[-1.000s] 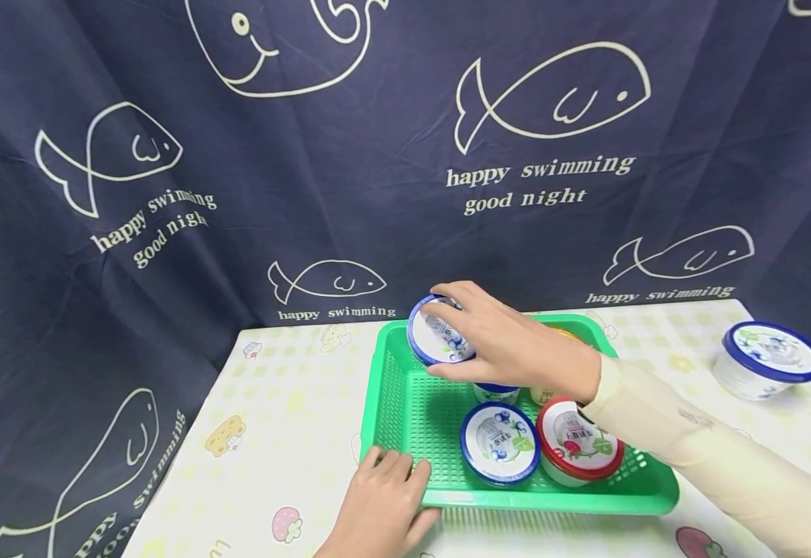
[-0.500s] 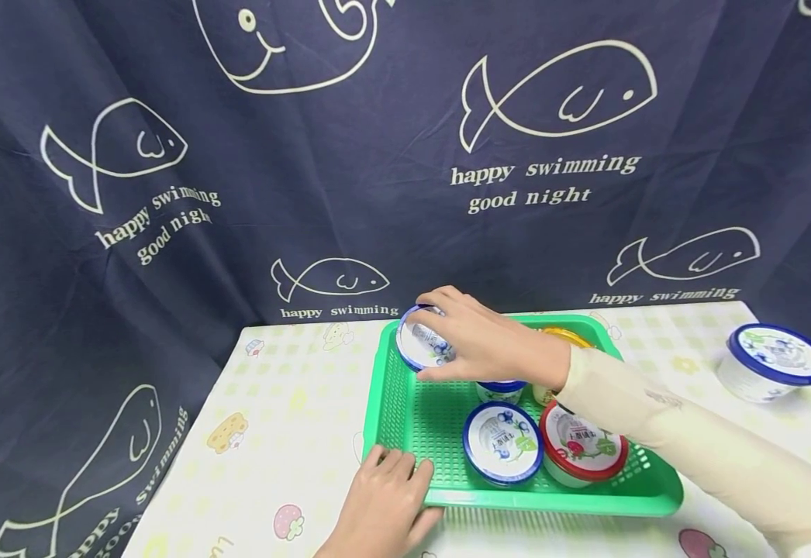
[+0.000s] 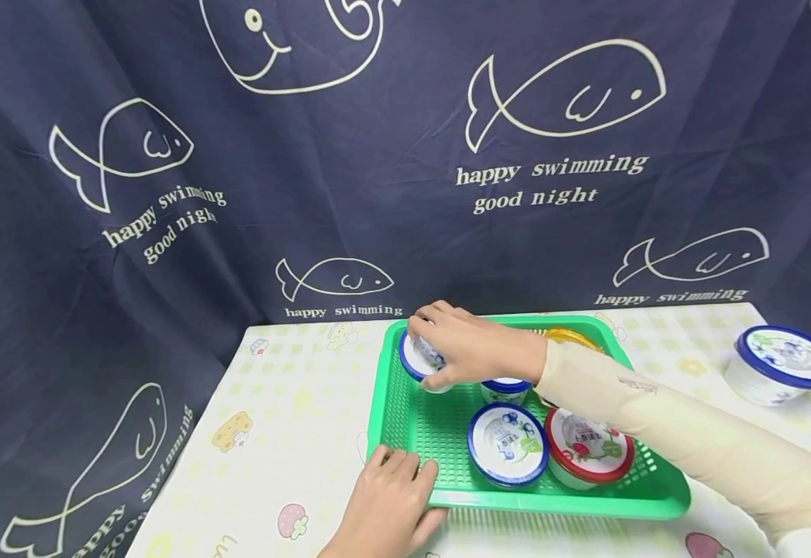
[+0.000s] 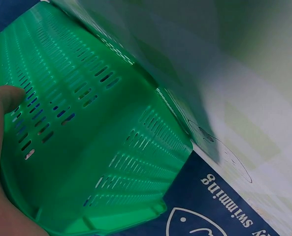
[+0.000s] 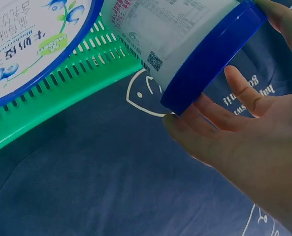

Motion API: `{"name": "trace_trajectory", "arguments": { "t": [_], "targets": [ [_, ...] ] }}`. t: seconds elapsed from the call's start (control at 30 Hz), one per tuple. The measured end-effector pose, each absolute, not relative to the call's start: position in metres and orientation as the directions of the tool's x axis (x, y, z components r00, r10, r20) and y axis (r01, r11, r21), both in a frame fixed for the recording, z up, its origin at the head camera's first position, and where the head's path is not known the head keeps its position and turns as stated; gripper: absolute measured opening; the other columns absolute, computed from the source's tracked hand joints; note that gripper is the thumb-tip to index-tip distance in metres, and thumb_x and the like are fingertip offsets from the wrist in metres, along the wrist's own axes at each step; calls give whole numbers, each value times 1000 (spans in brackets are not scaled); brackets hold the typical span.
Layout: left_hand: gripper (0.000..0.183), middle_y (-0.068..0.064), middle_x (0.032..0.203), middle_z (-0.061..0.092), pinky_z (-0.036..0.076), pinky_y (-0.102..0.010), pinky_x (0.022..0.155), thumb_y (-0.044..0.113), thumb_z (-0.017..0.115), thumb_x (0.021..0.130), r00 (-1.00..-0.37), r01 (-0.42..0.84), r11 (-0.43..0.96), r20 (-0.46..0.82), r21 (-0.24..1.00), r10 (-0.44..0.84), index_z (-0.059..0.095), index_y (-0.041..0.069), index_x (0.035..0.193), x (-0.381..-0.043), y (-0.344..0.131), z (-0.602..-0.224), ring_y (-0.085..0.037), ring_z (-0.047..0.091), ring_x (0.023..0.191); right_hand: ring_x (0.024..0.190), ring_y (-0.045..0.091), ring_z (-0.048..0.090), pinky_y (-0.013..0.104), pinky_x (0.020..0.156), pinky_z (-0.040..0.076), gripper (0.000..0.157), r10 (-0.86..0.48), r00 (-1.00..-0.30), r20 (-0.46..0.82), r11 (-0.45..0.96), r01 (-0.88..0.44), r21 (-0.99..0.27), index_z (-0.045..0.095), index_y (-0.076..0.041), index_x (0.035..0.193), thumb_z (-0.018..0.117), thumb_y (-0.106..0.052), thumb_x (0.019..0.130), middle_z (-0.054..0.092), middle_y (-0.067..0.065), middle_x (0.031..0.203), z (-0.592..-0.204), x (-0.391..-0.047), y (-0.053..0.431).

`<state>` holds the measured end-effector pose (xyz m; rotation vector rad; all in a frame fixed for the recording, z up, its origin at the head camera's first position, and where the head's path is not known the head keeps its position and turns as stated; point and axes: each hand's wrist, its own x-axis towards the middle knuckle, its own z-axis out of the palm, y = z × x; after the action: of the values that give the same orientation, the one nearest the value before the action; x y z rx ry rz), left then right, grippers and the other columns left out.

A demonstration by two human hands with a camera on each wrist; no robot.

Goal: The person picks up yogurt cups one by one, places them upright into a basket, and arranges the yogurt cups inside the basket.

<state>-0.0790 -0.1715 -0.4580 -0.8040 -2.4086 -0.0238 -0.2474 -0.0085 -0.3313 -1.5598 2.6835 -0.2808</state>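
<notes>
My right hand (image 3: 475,347) holds a white tub with a blue lid (image 3: 415,361) by the lid, at the back left corner of the green plastic basket (image 3: 552,502). In the right wrist view fingertips and thumb span the blue lid rim of that tub (image 5: 185,44). My left hand (image 3: 390,504) grips the basket's front left rim, fingers over the edge; in the left wrist view its thumb (image 4: 10,98) lies against the slotted outer wall. Inside the basket stand two more blue-lidded tubs, one in front (image 3: 508,443) and one behind (image 3: 506,389), and a red-lidded tub (image 3: 590,449).
A yellow-lidded tub (image 3: 571,338) at the basket's back right is mostly hidden by my right arm. Another blue-lidded tub (image 3: 782,364) stands on the tablecloth (image 3: 294,434) right of the basket. A dark blue fish-print curtain (image 3: 350,194) hangs behind the table.
My right hand has moved slightly left and down with the blue-lidded tub, lowering it into the basket's back left corner. The left hand stays on the rim.
</notes>
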Motion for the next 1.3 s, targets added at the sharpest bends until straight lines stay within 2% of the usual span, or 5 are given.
{"name": "trace_trajectory", "arguments": {
  "t": [0.3,0.63,0.87,1.13,1.3],
  "targets": [
    [31,7,63,41,37,-32,67,47,65,78,-643,557,815,538,-160,545,54,18,77,-79,-171,-457,-15,51,61,125,32,47,46,101,43,72,-883,-468,21,463,-879,-119,51,-7,134,78,-48,81,54,15,136,-341,-249,-15],
    [32,7,63,43,38,-32,68,48,66,79,-657,553,817,518,-164,548,54,18,77,-78,-171,-458,-15,54,63,133,33,45,48,106,40,74,-875,-481,-57,484,-869,-103,50,-9,138,77,-49,82,51,14,142,-353,-252,-18],
    [31,6,64,46,38,-32,68,48,66,79,-662,554,818,512,-158,547,58,18,80,-78,-171,-458,-15,55,64,139,30,41,43,107,42,84,-846,-517,-129,530,-842,-103,44,-8,147,77,-50,81,44,16,150,-364,-253,-21],
    [30,7,63,42,36,-32,67,46,66,79,-653,557,814,519,-164,551,56,18,77,-78,-171,-457,-15,52,62,137,33,43,45,104,44,80,-835,-535,-131,548,-830,-102,46,-9,145,77,-47,82,44,20,149,-369,-255,-20],
    [30,6,63,43,36,-32,67,46,65,79,-655,556,814,516,-165,552,56,18,78,-78,-171,-458,-15,52,62,139,36,42,48,106,42,77,-843,-525,-113,533,-844,-55,48,-7,144,77,-43,83,45,21,148,-371,-255,-20]
  ]
}}
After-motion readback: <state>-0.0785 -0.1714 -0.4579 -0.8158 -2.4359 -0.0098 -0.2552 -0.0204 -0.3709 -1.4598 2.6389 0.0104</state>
